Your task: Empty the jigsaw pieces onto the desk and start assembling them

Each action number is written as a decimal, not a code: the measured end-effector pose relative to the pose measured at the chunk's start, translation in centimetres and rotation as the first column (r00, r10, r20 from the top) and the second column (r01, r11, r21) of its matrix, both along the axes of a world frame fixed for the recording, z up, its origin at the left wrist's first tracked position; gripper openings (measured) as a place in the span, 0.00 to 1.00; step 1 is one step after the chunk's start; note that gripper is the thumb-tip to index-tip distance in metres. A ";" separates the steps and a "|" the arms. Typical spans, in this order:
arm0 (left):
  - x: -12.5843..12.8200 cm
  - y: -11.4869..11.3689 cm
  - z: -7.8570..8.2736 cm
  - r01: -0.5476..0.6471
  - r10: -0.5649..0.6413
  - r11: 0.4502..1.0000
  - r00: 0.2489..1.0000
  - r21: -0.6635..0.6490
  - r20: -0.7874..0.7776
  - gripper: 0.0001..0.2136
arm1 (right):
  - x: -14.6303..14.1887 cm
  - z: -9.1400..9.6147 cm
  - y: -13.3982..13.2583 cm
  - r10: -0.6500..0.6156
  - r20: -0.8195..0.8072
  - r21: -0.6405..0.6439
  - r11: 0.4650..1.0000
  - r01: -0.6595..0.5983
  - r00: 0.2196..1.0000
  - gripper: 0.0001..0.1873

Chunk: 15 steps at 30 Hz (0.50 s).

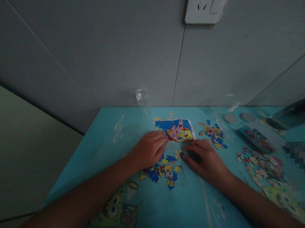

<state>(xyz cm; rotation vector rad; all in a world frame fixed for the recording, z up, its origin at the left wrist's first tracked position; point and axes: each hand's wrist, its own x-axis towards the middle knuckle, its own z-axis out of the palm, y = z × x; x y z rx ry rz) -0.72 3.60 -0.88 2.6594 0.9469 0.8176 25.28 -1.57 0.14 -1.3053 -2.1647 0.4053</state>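
My left hand [151, 149] rests on the blue table with its fingers bent and pressed together, over the lower left of a printed cartoon picture card [179, 130]. Whatever lies under those fingertips is hidden. To the right, the thumb and fingertips of my right hand [204, 155] come together at a small dark blue puzzle piece [181, 155], partly blurred. Loose blue and yellow puzzle pieces [156, 172] lie below and between the hands. Another pile of puzzle pieces [213, 133] sits beyond my right hand.
A clear plastic jar [142, 97] stands by the wall. At the right are round silver lids [230, 119], a picture box [256, 139] and a further puzzle pile [264, 165]. Another person's dark sleeve [302, 106] reaches in. A wall socket [205, 6] is above.
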 end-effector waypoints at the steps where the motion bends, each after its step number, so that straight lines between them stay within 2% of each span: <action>1: 0.0 0.0 0.0 0.001 -0.001 1.000 1.000 0.000 0.001 0.12 | -0.1 0.1 -0.1 0.006 0.031 0.007 1.000 -0.007 0.999 0.08; 5: 0.0 0.0 0.1 0.005 -0.005 1.000 1.000 -0.002 -0.014 0.12 | -0.1 0.0 -0.4 0.010 0.074 -0.003 1.000 -0.010 0.997 0.08; 15: 0.0 0.1 -0.3 -0.002 0.002 1.000 1.000 -0.011 0.012 0.13 | 0.2 -0.8 0.4 0.049 -0.029 -0.060 0.997 -0.050 0.998 0.06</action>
